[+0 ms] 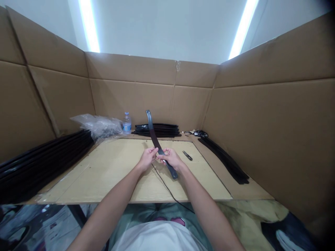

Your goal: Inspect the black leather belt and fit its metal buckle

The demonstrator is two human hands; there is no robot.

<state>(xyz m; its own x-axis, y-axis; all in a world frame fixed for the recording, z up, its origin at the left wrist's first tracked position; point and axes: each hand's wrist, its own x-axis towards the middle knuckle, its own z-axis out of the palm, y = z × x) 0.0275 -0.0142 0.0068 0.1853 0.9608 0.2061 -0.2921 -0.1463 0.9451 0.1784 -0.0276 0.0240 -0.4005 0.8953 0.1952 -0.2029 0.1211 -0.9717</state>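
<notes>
A long, curved black strip (154, 137) with glossy ends and a small hole near its upper tip slants up from the tabletop in front of me. Around its lower part my right hand (171, 158) is closed, fingers wrapped over it. My left hand (148, 158) is closed in a pinch at the strip's left edge, close to the right fingertips. A thin black cord (164, 184) runs from beneath my left hand toward the table's front edge; whether the fingers also pinch it is hidden. Small black thread snips (187, 156) lie right of my hands.
Stacks of black strips lie at the left (44, 160), the back (158, 130) and the right (223, 158). A clear plastic bag (101, 126) and a water bottle (127, 123) stand back left. Coiled black cords (199, 133) sit back right. Cardboard walls (131, 96) enclose the table (104, 174).
</notes>
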